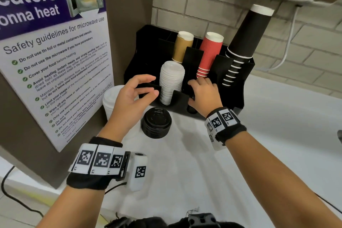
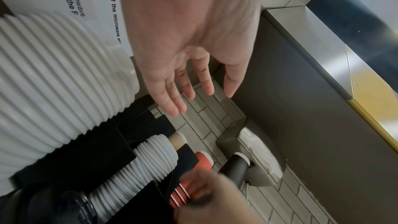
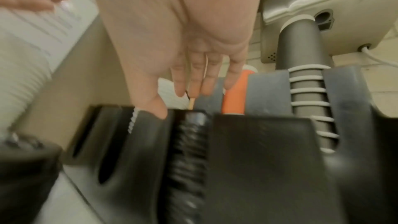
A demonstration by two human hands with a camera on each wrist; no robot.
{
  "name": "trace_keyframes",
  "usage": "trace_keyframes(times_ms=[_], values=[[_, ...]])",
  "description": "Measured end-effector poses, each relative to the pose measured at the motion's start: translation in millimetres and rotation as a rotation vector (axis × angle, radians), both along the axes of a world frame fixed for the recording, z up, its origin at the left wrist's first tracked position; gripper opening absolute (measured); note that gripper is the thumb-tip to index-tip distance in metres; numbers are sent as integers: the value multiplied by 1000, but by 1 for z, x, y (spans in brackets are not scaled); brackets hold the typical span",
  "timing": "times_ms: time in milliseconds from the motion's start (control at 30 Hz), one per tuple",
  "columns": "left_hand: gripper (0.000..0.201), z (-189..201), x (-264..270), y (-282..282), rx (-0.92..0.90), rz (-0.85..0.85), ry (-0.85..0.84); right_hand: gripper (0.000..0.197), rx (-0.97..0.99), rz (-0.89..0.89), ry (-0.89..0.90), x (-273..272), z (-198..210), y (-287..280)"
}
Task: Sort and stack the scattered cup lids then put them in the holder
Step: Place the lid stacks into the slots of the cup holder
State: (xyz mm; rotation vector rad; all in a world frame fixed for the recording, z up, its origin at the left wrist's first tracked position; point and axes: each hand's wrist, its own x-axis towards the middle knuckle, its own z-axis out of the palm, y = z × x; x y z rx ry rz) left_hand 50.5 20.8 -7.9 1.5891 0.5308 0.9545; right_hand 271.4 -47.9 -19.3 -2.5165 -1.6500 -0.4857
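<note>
A white worktop runs under a pale brick wall, with a microwave safety poster on the panel at left. From the head view, a black holder stands at the back, with stacks of brown cups, red cups and black cups in its rear slots. A stack of white lids fills a front slot. A short stack of black lids sits on the worktop just in front of the holder, and another stack of white lids stands beside the poster. The left hand hovers between these, fingers loosely spread and holding nothing. The right hand reaches into the front slot beside the white lids; whether it grips anything there cannot be told.

The left wrist view shows the left hand with straight, relaxed fingers above the holder, the loose white lid stack large at left and the slotted white lids lower down.

The right wrist view is blurred. The right hand has its fingers extended downward over the holder, its thumb touching a slot wall, and ribbed black lids lie in the slot below it.
</note>
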Motion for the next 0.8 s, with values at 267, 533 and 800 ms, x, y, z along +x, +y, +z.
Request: trace_keyframes(times_ms=[267,533,800], values=[[30,-4,2,4,11,-6,-30,90,-447,233,587,-62,-16,29],[29,-4,-3,6,-4,12,-22,93,-472,183,631,-66,-36,40],[43,-12,0,9,37,-10,-27,73,36,282,990,-45,-7,18]])
